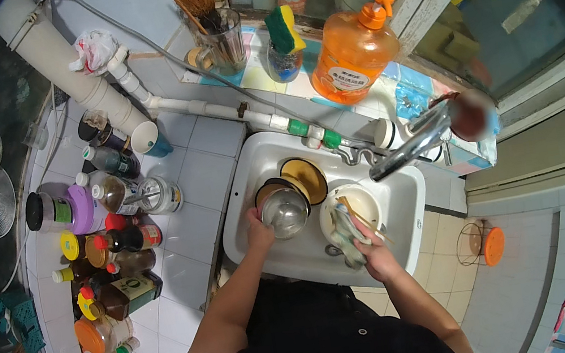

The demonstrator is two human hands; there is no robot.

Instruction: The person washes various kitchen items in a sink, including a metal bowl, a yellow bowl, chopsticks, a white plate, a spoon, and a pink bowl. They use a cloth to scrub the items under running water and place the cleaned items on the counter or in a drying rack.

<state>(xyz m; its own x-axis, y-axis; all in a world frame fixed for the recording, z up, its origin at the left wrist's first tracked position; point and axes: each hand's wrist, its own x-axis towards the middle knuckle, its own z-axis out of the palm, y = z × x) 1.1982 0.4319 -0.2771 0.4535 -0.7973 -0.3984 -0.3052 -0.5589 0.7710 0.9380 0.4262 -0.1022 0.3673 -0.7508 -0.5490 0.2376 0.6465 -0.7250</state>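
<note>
Left hand (259, 232): gripping 1 metal bowl (286, 213), sink's (294, 256) 9 o'clock. Right hand (378, 256): clutching 1 cloth (344, 237) and chopsticks (359, 217), 5 o'clock.

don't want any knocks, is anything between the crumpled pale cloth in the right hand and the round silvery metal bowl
Nothing visible stands between cloth and metal bowl; the round white bowl shows partly beneath the cloth.

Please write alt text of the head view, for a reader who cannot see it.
A person's left hand holds a shiny round bowl and their right hand a pale cloth, over a white sink containing a white bowl and a yellow, dark-rimmed bowl. Bottles and jars crowd the tiled counter at left; an orange pump bottle stands beyond the sink.
</note>
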